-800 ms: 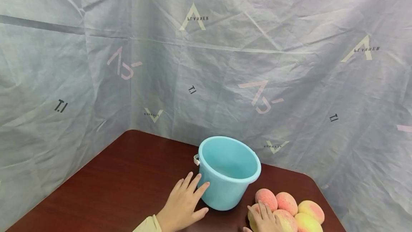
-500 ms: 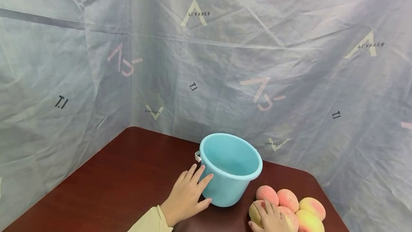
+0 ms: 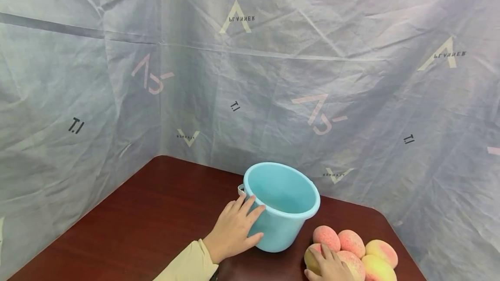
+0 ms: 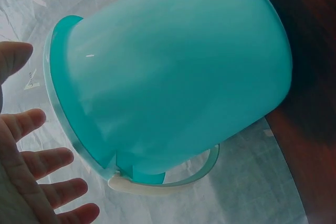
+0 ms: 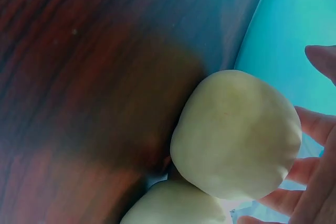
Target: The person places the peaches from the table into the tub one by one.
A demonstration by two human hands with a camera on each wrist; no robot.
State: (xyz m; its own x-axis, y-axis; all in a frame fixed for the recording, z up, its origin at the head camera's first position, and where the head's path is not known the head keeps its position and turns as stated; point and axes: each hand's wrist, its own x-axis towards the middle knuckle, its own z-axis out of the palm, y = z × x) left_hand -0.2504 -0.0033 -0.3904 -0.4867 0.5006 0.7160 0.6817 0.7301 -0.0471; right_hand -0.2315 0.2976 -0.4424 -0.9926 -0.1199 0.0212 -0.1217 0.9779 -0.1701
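Observation:
A light blue bucket [image 3: 279,231] stands upright on the table, its inside bare of objects where it shows. My left hand [image 3: 232,231] is at its left side, fingers spread and overlapping the rim in the head view. In the left wrist view the fingertips [image 4: 63,156] lie apart from the wall, beside the rim. Right of the bucket, my right hand [image 3: 332,269] rests its fingers over the nearest-left peach [image 3: 311,261]. The right wrist view has that peach [image 5: 236,135] against the fingers, the thumb standing off it.
Several other peaches, among them a pink one [image 3: 326,237] and a yellow one [image 3: 378,269], cluster beside the right hand. A white handle [image 4: 157,186] hangs off the bucket. Grey printed cloth [image 3: 273,77] walls the back and sides of the dark red table [image 3: 156,220].
My left hand has moved up and right toward the bucket's rim, its sleeve showing more. The right hand has settled a little further over the peach. Bucket and peaches stay in place.

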